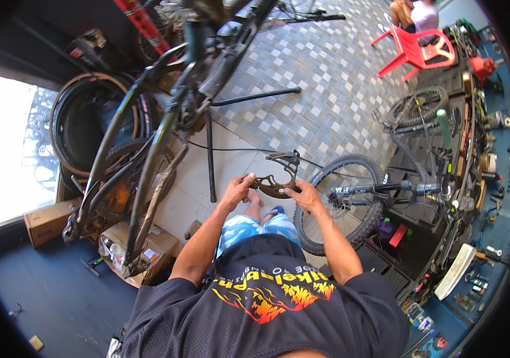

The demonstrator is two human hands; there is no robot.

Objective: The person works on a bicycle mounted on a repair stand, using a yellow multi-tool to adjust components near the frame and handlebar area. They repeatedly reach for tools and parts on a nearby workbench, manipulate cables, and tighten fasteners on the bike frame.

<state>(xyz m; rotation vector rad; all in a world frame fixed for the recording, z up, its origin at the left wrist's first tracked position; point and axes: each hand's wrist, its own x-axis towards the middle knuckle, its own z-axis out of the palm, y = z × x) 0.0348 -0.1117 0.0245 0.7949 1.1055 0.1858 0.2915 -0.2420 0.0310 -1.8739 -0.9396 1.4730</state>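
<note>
The left hand (241,188) and right hand (307,198) pinch the bracket (272,191), which looks stiff, light, perhaps greasy, and best held by its outer rim.

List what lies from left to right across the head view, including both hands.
Far-left cardboard box, left hand, dark curved metal part, right hand, red plastic chair.

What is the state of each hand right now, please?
Left hand: closed, holding a dark, curved, metal-looking part with cut-outs.
Right hand: closed, holding the same part.
</note>
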